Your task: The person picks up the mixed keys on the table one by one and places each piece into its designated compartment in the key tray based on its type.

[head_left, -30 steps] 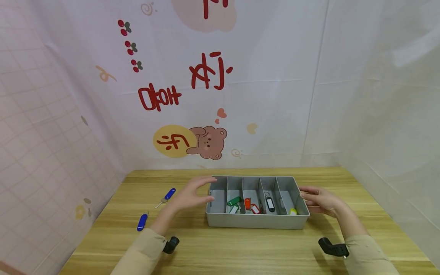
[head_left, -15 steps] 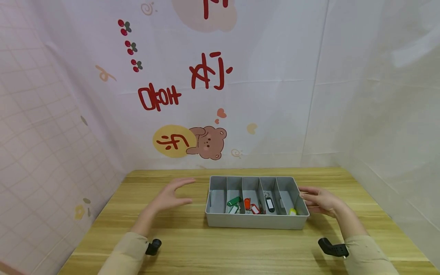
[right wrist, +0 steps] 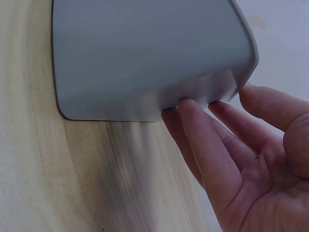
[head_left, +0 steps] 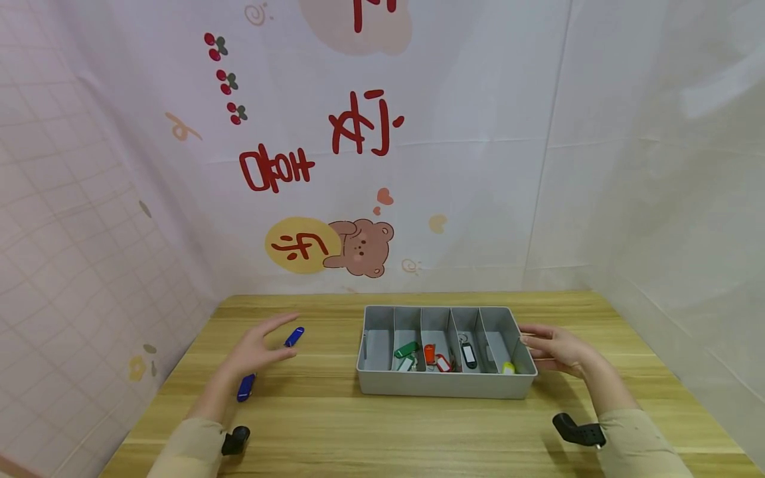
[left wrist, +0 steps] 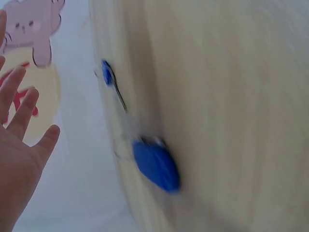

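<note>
My left hand (head_left: 257,345) hovers over the left of the table, fingers spread and holding nothing. Just by its fingers lies a blue key tag (head_left: 294,336); a second blue key tag (head_left: 246,388) lies below the hand, partly hidden by the wrist. The left wrist view shows both, the nearer blue tag (left wrist: 157,165) blurred. My right hand (head_left: 558,348) touches the right end of a grey divided box (head_left: 448,384) with its fingertips, the fingers fairly straight along the outer wall (right wrist: 145,58).
Inside the box, green key tags (head_left: 407,350), red and orange tags (head_left: 443,362), a black tag (head_left: 469,355) and a yellow tag (head_left: 509,368) lie in separate compartments. A printed cloth (head_left: 478,166) hangs behind the wooden table (head_left: 418,438).
My left hand has moved left, from the box's left end to the blue key tags, its fingers still apart. The right hand and the box have stayed in place.
</note>
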Tool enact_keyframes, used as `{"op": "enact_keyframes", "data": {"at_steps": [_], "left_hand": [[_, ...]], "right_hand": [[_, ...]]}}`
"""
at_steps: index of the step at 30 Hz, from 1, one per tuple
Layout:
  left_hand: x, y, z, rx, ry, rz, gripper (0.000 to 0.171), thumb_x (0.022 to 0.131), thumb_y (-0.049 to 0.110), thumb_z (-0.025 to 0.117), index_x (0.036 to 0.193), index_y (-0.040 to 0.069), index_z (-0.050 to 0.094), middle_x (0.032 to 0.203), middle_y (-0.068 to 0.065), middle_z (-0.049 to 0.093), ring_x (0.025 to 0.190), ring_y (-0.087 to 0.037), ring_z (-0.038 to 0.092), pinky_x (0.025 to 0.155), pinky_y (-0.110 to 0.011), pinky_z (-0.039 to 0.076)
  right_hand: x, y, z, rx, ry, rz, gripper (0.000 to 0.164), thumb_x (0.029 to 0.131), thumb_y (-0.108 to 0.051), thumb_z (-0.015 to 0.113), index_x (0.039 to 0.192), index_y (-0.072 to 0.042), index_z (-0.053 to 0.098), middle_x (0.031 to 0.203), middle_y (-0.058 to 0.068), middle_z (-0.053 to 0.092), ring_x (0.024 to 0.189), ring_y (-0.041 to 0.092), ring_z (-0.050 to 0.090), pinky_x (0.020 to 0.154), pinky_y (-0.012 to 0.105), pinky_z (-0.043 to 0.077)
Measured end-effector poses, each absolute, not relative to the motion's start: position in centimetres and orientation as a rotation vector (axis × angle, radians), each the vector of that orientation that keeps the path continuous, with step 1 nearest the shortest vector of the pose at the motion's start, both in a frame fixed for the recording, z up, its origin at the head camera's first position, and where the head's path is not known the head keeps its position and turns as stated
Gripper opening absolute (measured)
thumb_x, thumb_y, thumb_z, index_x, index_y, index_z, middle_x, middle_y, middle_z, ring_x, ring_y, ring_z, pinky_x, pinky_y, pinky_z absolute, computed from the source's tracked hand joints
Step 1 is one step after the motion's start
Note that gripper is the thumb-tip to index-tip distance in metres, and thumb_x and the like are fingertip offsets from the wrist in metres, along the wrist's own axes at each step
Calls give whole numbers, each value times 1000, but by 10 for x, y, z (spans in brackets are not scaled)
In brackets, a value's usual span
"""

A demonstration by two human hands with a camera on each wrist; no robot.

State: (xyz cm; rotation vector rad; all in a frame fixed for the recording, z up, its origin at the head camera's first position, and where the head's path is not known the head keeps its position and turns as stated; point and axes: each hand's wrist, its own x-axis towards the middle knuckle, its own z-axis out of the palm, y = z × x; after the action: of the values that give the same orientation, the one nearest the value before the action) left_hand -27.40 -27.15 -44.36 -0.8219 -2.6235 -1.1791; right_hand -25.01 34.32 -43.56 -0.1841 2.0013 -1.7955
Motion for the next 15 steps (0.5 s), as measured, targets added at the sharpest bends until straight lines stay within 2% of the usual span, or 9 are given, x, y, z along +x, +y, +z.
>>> {"op": "enact_keyframes", "data": {"at_steps": [10, 15], "left_hand": [[-261, -303, -454, -666, -2671, -1215, 69, 83, 16, 81, 145, 10, 50, 147, -25, 43, 135, -50, 33, 102, -72, 27], [-258, -316, -459, -668, -2682, -1269, 71, 83, 11, 81, 146, 4, 48, 148, -24, 43, 135, -48, 33, 104, -69, 26]], "right_hand": [[-249, 343, -434, -183, 2001, -1792, 63, 105, -11, 49, 148, 18, 13, 127, 16, 61, 104, 22, 67, 89, 42, 53], [-249, 342, -434, -177, 2018, -1778, 64, 105, -12, 49, 149, 18, 13, 128, 19, 61, 104, 23, 68, 88, 42, 54]]}}
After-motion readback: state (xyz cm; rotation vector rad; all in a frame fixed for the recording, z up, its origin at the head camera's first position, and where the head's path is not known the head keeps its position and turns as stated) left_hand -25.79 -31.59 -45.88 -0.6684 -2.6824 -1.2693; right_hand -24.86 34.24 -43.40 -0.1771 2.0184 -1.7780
